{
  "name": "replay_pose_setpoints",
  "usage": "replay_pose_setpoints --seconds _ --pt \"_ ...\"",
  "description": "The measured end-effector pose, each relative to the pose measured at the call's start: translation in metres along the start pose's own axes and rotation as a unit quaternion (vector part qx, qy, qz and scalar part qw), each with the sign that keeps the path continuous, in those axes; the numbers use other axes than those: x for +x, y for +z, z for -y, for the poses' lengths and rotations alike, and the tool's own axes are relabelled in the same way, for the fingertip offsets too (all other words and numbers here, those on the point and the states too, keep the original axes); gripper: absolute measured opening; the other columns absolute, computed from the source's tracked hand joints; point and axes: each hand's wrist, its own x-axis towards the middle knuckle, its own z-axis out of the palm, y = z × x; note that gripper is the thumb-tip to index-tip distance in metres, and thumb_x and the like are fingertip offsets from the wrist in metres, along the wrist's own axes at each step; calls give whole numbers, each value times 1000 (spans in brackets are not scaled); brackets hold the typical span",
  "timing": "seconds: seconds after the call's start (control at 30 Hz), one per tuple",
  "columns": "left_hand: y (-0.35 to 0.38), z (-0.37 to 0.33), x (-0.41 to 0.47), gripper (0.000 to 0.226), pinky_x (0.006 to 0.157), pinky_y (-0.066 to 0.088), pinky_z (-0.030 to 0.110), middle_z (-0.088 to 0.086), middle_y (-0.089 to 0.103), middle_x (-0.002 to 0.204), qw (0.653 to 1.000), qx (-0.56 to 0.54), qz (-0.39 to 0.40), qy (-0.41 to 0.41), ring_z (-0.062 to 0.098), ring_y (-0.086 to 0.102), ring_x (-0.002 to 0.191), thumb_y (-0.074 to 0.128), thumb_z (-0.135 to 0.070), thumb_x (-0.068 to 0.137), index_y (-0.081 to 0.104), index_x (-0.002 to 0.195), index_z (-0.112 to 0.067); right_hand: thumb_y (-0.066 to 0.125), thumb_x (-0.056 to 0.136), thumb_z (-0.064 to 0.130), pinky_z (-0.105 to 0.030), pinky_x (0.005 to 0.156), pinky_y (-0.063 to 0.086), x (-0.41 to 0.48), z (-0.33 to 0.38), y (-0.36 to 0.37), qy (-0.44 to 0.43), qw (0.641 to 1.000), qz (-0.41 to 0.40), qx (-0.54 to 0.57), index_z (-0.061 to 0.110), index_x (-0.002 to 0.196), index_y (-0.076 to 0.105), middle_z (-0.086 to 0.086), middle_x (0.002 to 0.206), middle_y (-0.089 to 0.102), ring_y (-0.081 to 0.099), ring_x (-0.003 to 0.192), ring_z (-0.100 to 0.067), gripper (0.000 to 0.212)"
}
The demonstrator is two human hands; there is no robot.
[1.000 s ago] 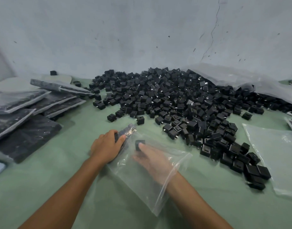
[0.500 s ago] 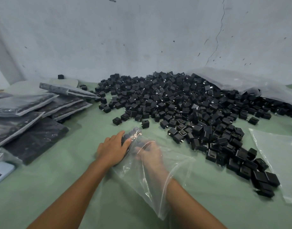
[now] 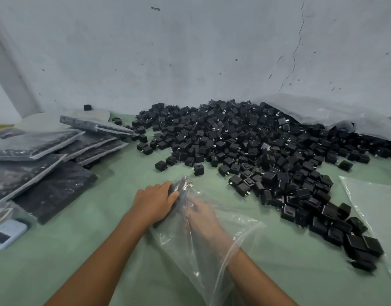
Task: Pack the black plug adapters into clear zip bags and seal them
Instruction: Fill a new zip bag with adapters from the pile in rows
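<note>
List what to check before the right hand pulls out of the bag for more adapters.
1. Left hand pins the far end of the clear bag to the table: ok.
2. Adapters in the bag sit bunched at that far end: ok.
3. Right hand has an empty grip: cannot tell, blurred behind the plastic.
4. Bag mouth stands open around the right forearm: ok.
5. Loose adapter pile lies to the right of the bag: ok.
6. Bag full enough to seal: not ok, most of it looks empty.
</note>
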Motion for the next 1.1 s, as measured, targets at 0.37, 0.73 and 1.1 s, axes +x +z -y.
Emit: replay_pose_setpoints --seconds 0.37,0.73,1.1 --pt "12 -15 4 35 79 50 42 -8 62 95 993 -102 -65 -16 16 57 85 32 -58 101 51 98 -29 56 98 22 -19 82 53 -11 13 -4 4 999 37 -4 31 120 65 7 105 71 67 93 -6 25" --pt "18 -13 7 37 71 49 39 -9 58 85 992 -92 -87 -24 15 56 78 32 -60 100 47 87 -29 63 95 9 -27 91 52 -122 11 -171 67 955 281 -71 16 110 76 -1 108 74 68 104 -14 21" --pt "14 -16 5 36 70 42 37 -5 59 92 992 -94 -77 -19 19 55 84 32 -59 100 48 94 -27 45 97 11 -33 97 37 -10 0 -207 -27 767 -11 -641 43 134 52 5 135 49 38 112 -22 50"
